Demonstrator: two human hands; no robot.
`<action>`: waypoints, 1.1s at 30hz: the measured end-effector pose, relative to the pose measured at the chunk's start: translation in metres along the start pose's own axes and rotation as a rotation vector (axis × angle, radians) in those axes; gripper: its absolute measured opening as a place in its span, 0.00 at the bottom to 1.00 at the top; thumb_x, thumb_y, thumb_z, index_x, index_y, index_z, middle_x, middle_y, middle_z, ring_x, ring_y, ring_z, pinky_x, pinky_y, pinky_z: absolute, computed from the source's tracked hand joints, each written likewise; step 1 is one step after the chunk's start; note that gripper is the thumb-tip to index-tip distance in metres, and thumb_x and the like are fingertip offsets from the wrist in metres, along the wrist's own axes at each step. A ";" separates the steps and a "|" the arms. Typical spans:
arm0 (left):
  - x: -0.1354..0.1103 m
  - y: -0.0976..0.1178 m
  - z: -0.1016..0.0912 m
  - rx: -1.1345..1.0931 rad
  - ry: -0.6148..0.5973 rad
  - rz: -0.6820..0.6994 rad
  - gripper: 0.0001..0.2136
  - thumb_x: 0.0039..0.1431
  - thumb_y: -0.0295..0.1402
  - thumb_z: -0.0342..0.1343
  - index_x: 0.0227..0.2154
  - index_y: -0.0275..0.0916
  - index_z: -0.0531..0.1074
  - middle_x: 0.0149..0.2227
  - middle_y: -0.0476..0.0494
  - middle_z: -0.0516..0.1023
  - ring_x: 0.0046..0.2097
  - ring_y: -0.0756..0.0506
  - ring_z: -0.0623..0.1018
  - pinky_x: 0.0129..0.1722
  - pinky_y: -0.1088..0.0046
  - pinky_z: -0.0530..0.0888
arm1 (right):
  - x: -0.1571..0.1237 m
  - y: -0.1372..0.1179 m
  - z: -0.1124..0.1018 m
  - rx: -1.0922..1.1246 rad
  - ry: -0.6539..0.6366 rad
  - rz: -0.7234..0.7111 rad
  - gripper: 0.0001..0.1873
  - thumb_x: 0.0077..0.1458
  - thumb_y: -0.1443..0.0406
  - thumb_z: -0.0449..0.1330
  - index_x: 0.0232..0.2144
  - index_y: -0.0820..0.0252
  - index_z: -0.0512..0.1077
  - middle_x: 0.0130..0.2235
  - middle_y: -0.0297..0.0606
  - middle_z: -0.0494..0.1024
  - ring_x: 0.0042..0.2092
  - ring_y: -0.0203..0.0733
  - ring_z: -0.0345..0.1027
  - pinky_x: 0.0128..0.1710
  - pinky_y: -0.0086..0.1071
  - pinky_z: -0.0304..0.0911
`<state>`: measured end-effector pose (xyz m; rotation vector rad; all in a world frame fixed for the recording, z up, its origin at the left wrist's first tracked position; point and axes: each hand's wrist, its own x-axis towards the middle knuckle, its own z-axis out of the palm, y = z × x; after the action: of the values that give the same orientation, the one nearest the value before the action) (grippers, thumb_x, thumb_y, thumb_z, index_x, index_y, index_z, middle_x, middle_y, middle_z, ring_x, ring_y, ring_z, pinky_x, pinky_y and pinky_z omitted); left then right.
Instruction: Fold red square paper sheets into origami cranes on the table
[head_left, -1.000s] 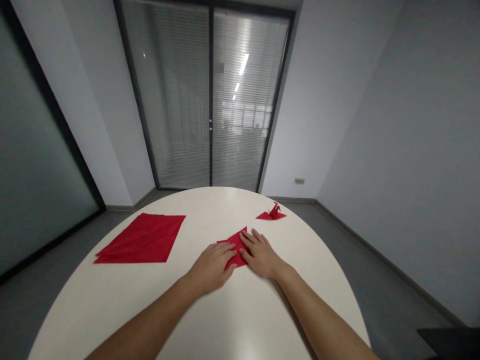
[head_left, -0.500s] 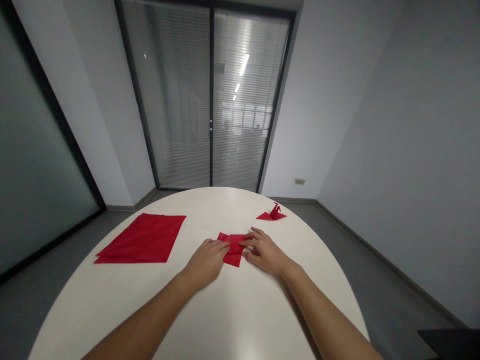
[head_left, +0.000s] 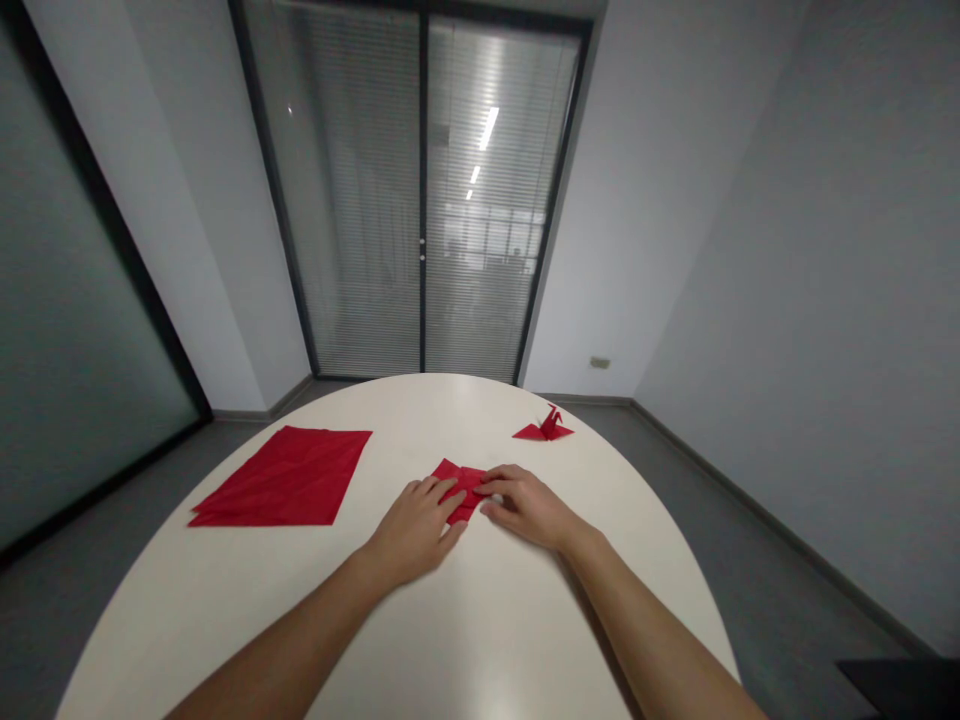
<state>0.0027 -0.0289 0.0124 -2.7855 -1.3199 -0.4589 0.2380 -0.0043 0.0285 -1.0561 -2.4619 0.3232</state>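
The left hand (head_left: 416, 525) is flat with its fingers a bit apart on top of a small folded red paper (head_left: 469, 478), and the right hand (head_left: 525, 505) bends its fingers onto the right edge, though I can't tell if it pinches. The paper lies just past the left fingertips and left of the right ones, touching both hands, too covered to tell its long way. Thin, lightly wrinkled red sheets (head_left: 281, 480) lie well left of the left hand, and a pointy paper bird (head_left: 550, 430) sits beyond the right hand on the smooth, round-edged white table (head_left: 487, 620).
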 end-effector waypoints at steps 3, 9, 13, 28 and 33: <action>0.000 -0.002 0.006 -0.044 -0.043 0.029 0.24 0.71 0.43 0.42 0.64 0.36 0.63 0.66 0.35 0.65 0.67 0.38 0.64 0.66 0.54 0.61 | 0.000 -0.007 0.005 -0.001 -0.091 -0.003 0.26 0.67 0.54 0.52 0.62 0.59 0.69 0.64 0.49 0.68 0.65 0.52 0.60 0.66 0.47 0.53; 0.000 -0.001 0.016 -0.091 -0.120 -0.008 0.30 0.71 0.44 0.38 0.68 0.28 0.55 0.70 0.29 0.54 0.71 0.38 0.56 0.69 0.54 0.55 | 0.001 -0.021 0.015 -0.068 -0.261 0.229 0.36 0.70 0.50 0.40 0.71 0.64 0.49 0.72 0.48 0.48 0.73 0.58 0.37 0.70 0.58 0.34; 0.001 0.000 0.017 -0.086 -0.098 -0.007 0.28 0.70 0.40 0.42 0.68 0.29 0.55 0.70 0.30 0.53 0.71 0.39 0.55 0.69 0.56 0.55 | 0.002 -0.027 0.019 -0.117 -0.191 0.243 0.33 0.71 0.55 0.40 0.71 0.66 0.48 0.72 0.49 0.49 0.73 0.55 0.39 0.71 0.55 0.35; -0.002 0.005 0.019 -0.010 -0.130 -0.174 0.34 0.71 0.48 0.37 0.67 0.22 0.55 0.70 0.22 0.51 0.71 0.33 0.54 0.67 0.52 0.56 | -0.008 0.003 0.009 -0.017 -0.320 0.304 0.42 0.68 0.43 0.42 0.72 0.63 0.43 0.73 0.47 0.40 0.73 0.56 0.29 0.71 0.53 0.34; -0.001 0.018 0.015 0.061 0.007 -0.178 0.30 0.70 0.43 0.43 0.66 0.24 0.58 0.69 0.24 0.56 0.70 0.32 0.56 0.68 0.49 0.56 | -0.009 0.002 0.012 -0.031 -0.289 0.290 0.42 0.68 0.44 0.44 0.72 0.65 0.45 0.72 0.48 0.41 0.73 0.58 0.30 0.70 0.55 0.36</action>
<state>0.0196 -0.0385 -0.0008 -2.6275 -1.5597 -0.4265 0.2392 -0.0094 0.0147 -1.4749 -2.5646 0.5657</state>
